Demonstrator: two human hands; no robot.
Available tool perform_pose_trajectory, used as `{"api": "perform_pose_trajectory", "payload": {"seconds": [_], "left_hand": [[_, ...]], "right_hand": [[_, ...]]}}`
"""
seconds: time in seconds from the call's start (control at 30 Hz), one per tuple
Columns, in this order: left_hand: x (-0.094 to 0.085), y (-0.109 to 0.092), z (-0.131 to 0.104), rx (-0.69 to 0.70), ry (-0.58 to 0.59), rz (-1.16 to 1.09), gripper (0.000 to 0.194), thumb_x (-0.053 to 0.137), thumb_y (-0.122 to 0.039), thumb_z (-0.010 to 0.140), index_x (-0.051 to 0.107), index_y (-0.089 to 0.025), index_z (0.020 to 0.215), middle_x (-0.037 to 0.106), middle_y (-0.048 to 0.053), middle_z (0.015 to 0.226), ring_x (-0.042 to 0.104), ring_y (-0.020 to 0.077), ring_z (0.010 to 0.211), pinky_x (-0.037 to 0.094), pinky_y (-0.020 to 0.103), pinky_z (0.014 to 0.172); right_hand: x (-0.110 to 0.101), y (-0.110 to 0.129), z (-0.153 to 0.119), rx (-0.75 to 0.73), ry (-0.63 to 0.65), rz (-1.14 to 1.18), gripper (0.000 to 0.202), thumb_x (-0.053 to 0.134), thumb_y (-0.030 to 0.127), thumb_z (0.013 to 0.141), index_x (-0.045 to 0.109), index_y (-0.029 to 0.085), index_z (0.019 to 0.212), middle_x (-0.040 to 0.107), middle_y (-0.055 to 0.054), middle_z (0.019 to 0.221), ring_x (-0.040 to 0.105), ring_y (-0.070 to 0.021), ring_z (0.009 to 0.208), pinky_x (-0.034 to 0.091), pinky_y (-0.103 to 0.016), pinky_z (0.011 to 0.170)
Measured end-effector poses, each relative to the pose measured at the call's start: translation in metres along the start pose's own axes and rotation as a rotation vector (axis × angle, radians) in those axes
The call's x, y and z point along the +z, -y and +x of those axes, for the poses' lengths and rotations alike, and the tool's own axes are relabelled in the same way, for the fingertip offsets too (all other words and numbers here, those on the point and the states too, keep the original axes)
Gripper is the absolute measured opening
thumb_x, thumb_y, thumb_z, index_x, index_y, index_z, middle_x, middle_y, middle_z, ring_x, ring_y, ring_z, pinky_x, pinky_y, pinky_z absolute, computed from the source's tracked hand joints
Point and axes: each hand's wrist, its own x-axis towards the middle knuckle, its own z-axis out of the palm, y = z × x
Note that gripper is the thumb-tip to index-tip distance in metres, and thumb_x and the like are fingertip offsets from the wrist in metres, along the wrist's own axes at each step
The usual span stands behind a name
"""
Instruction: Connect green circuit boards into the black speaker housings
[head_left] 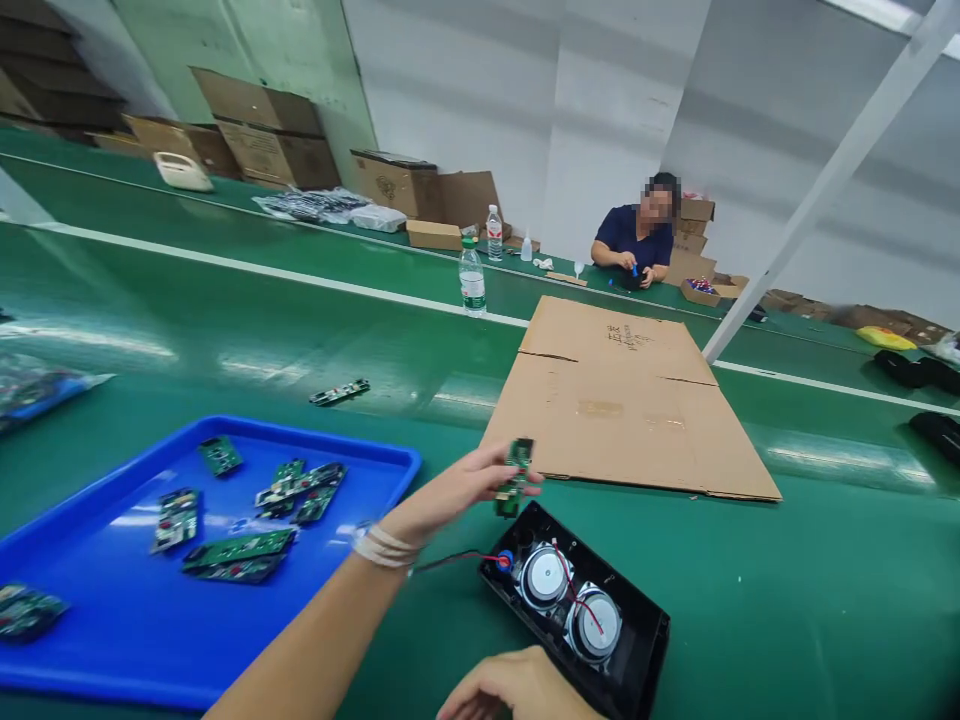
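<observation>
My left hand [480, 478] is closed on a green circuit board [515, 478], held upright between thumb and fingers above the far left corner of a black speaker housing [641, 640]. The housing lies open on the green table. Inside it sit two round speakers [545, 575] with red and black wires, and one wire pair runs out past its left corner. At the bottom edge of the view, my right hand [525, 685] rests close to the housing's near side. Its fingers are loosely curved and apart, with nothing seen in them; part of the hand is cut off.
On the left, a blue tray [367, 500] bears several circuit boards [240, 550]. One loose board [340, 392] lies beyond it. A flattened cardboard sheet [630, 430] is behind the housing. Farther off stand a water bottle [472, 280] and cartons; a person [634, 235] works across the table.
</observation>
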Motion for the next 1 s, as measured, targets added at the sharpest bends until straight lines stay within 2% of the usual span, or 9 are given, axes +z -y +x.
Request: {"api": "perform_pose_trajectory", "payload": {"seconds": [0.07,0.17,0.27,0.37,0.47,0.6,0.7,0.8,1.0], "left_hand": [[-0.016,0.007,-0.031,0.053,-0.271,-0.145,0.022,0.059,-0.034,0.068,0.052,-0.020,0.084,0.070,0.003,0.087,0.065,0.0222,0.084,0.047,0.032,0.074],[-0.024,0.027,-0.068,0.046,-0.648,-0.346,0.025,0.068,-0.030,0.058,0.052,-0.019,0.074,0.071,0.002,0.072,0.068,0.0259,0.076,0.050,0.034,0.068],[-0.023,0.050,-0.093,-0.030,-0.792,-0.425,0.026,0.071,-0.028,0.055,0.053,-0.019,0.071,0.071,0.000,0.065,0.068,0.0230,0.068,0.050,0.031,0.064],[-0.019,0.069,-0.105,-0.105,-0.799,-0.474,0.027,0.073,-0.028,0.056,0.050,-0.019,0.067,0.071,0.000,0.065,0.067,0.0181,0.062,0.049,0.026,0.061],[-0.017,0.082,-0.110,-0.142,-0.738,-0.514,0.033,0.074,-0.032,0.059,0.044,-0.020,0.065,0.072,0.001,0.068,0.067,0.0163,0.063,0.048,0.024,0.061],[-0.012,0.092,-0.112,-0.133,-0.643,-0.543,0.037,0.075,-0.041,0.059,0.045,-0.020,0.069,0.071,0.000,0.067,0.066,0.0152,0.064,0.048,0.024,0.064],[-0.007,0.096,-0.114,-0.130,-0.584,-0.563,0.044,0.077,-0.046,0.054,0.051,-0.020,0.079,0.070,-0.001,0.067,0.065,0.0157,0.063,0.048,0.025,0.062],[0.000,0.101,-0.114,-0.111,-0.541,-0.587,0.058,0.077,-0.048,0.051,0.055,-0.021,0.097,0.069,0.000,0.073,0.065,0.0182,0.068,0.048,0.026,0.062],[0.015,0.105,-0.109,0.007,-0.523,-0.466,0.057,0.075,-0.055,0.047,0.066,-0.018,0.089,0.069,0.003,0.072,0.059,0.0192,0.072,0.045,0.025,0.062]], "right_hand": [[-0.006,0.017,0.005,-0.223,-0.199,-0.297,0.017,0.049,0.023,0.082,0.063,0.019,0.092,0.066,-0.003,0.079,0.060,-0.0134,0.071,0.049,-0.024,0.064],[-0.006,0.037,0.024,-0.428,-0.537,-0.774,0.029,0.038,0.011,0.086,0.058,0.020,0.106,0.064,-0.006,0.103,0.055,-0.0188,0.096,0.046,-0.034,0.081],[0.001,0.043,0.041,-0.405,-0.593,-1.130,0.034,0.037,0.012,0.087,0.051,0.018,0.118,0.052,-0.009,0.125,0.038,-0.0260,0.119,0.036,-0.048,0.094],[0.005,0.040,0.054,-0.271,-0.557,-1.248,0.037,0.037,0.013,0.086,0.048,0.016,0.122,0.047,-0.013,0.129,0.033,-0.0319,0.122,0.030,-0.058,0.093],[0.003,0.034,0.062,-0.187,-0.563,-1.216,0.034,0.036,0.007,0.084,0.055,0.015,0.112,0.062,-0.013,0.104,0.049,-0.0297,0.103,0.027,-0.063,0.092],[-0.013,0.028,0.061,-0.348,-0.470,-1.056,0.027,0.037,0.006,0.085,0.062,0.016,0.078,0.058,-0.003,0.063,0.049,-0.0168,0.064,0.046,-0.044,0.077],[-0.033,0.032,0.049,-0.451,-0.310,-0.905,0.019,0.042,0.016,0.088,0.060,0.016,0.082,0.061,-0.005,0.074,0.049,-0.0153,0.066,0.049,-0.031,0.063],[-0.051,0.043,0.037,-0.472,-0.213,-0.830,0.017,0.042,0.021,0.089,0.058,0.015,0.092,0.061,-0.009,0.091,0.054,-0.0154,0.077,0.049,-0.026,0.065],[-0.050,0.063,0.034,-0.466,-0.328,-0.700,0.019,0.044,0.007,0.087,0.056,0.017,0.098,0.059,-0.006,0.080,0.053,-0.0126,0.071,0.047,-0.023,0.061]]}}
